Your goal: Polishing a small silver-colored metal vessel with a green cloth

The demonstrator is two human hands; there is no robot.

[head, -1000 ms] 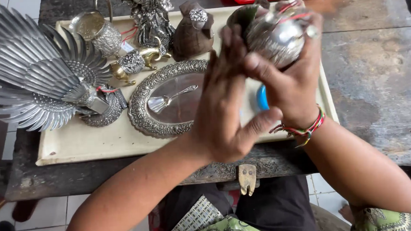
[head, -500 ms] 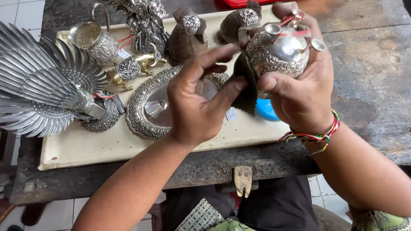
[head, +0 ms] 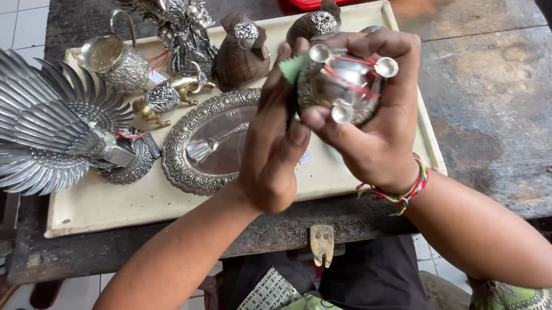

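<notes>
- Worn dark workbench (head: 494, 118) carries our cream tray (head: 102, 208) of silverware: a winged bird (head: 35, 130), an oval embossed platter (head: 209, 146) holding a spoon (head: 206, 146).
- Our right hand (head: 376, 137) wraps its fingers round a small footed silver bowl (head: 341, 85), feet tipped toward us, lifted above the tray.
- Our left hand (head: 273, 155) presses a green cloth (head: 293, 66) flat against its side, fingers nearly straight.

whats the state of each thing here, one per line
silver bowl: upside down, feet up, held in right hand
green cloth: pressed on the bowl by left hand
oval tray: flat on the board, spoon lying in it
silver cup: tilted, mouth in view
peacock: on the board, tail spread
</notes>
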